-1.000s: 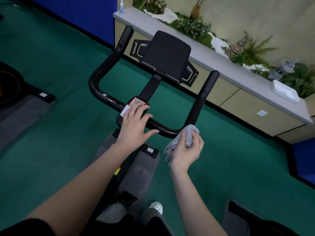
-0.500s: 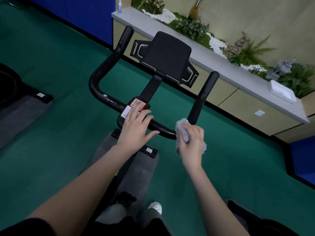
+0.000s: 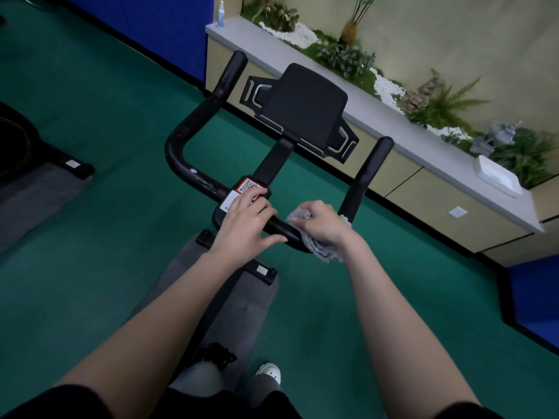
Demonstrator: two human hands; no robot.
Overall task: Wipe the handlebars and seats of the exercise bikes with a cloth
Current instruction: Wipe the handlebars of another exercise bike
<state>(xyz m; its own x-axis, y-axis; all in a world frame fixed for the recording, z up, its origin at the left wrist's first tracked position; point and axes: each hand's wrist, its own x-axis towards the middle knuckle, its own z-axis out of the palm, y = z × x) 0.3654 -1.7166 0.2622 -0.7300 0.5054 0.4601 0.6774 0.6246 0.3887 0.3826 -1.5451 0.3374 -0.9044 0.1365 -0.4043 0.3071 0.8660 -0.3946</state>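
- Green carpet [image 3: 90,95] is covering the floor throughout.
- A blue wall panel [image 3: 151,28] is running along the far side, black skirting at its base.
- A long beige cabinet [image 3: 429,195] with a grey countertop [image 3: 402,140] is standing against a pale wall [image 3: 453,34].
- Planter greenery [image 3: 344,55] with white pebbles [image 3: 387,89] is lining the counter's back edge.
- A spray bottle [image 3: 221,14] is standing at the counter's far end; a white tray [image 3: 496,176] is lying near the other.
- Light is appearing dim, even.

One cloth [image 3: 317,246]; two hands.
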